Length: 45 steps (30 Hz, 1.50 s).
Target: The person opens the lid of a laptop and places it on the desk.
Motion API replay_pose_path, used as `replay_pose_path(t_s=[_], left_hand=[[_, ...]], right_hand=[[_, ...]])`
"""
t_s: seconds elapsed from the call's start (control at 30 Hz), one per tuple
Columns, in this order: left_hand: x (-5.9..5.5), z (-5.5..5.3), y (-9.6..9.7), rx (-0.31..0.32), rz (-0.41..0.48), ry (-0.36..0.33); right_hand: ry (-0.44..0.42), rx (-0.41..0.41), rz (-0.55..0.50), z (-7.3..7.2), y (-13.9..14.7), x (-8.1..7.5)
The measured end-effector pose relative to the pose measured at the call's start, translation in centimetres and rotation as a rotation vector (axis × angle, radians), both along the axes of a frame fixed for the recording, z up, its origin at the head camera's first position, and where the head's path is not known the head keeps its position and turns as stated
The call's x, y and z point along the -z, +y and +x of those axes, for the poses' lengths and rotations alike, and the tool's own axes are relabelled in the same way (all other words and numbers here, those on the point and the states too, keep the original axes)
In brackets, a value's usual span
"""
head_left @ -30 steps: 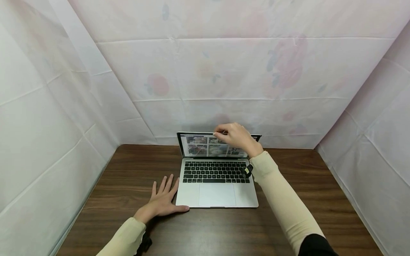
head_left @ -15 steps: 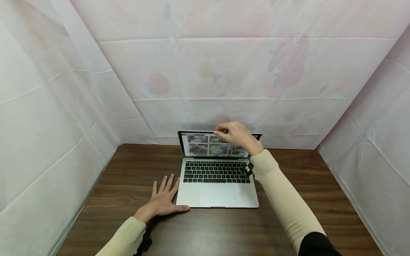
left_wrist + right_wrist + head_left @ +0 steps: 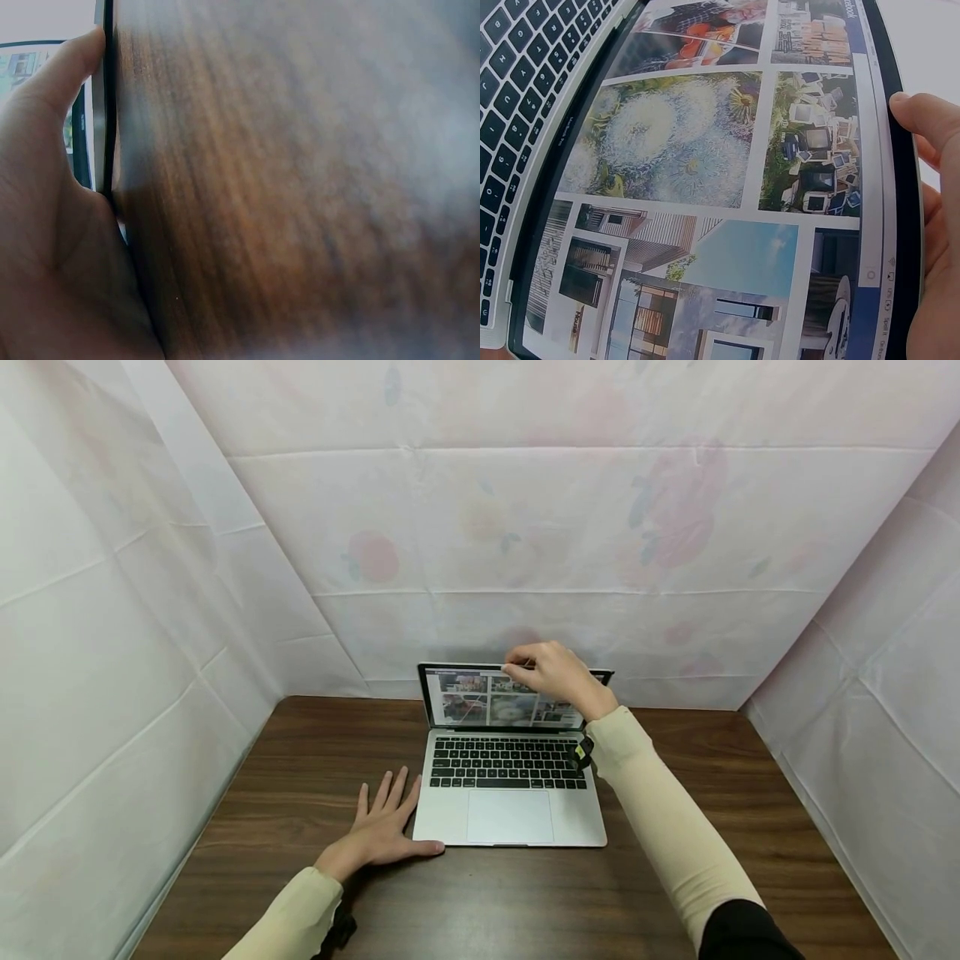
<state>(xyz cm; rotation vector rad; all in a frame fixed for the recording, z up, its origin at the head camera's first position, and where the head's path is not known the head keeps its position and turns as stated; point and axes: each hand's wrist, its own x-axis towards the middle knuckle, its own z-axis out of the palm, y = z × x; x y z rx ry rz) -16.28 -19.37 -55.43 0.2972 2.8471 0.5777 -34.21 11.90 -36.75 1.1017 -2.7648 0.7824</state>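
A silver laptop [image 3: 510, 818] stands open on the table, its screen [image 3: 465, 697] lit with a grid of pictures. My right hand [image 3: 551, 672] pinches the top edge of the lid; in the right wrist view the thumb [image 3: 911, 109] lies on the dark bezel and the other fingers are behind the lid. My left hand [image 3: 378, 835] is spread flat on the table at the laptop's left side, its thumb against the front left corner. The left wrist view shows that thumb [image 3: 64, 67] along the laptop's edge.
The dark wooden table [image 3: 300, 760] carries the laptop near its middle. A white cloth wall [image 3: 480, 543] with faint fruit prints rises close behind the lid. More white cloth [image 3: 885, 693] hangs at the right and left sides.
The laptop's lid has tilted slightly farther up and back, with my right hand moving along on its top edge. My left hand has stayed in place.
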Motion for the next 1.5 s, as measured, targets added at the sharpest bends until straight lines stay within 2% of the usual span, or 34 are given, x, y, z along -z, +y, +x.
replay_pose_path(t_s=[0.17,0.33,0.57,1.17,1.5], left_hand=[[-0.4,0.2,0.0,0.010,0.027,0.004],[0.3,0.1,-0.1,-0.004,-0.026,0.009],[0.8,0.1,-0.3,-0.011,-0.027,0.028],[0.5,0.0,0.1,0.000,-0.016,0.005],[0.5,-0.1,0.4,0.006,-0.013,0.006]], right_hand=[[0.007,-0.004,0.002,-0.1,-0.1,-0.1],[-0.003,-0.002,0.003,-0.3,-0.2,-0.2],[-0.029,0.021,0.008,-0.4,-0.4,-0.2],[-0.058,0.047,-0.005,-1.2,0.1,-0.4],[-0.049,0.015,-0.011,-1.9,0.5,-0.5]])
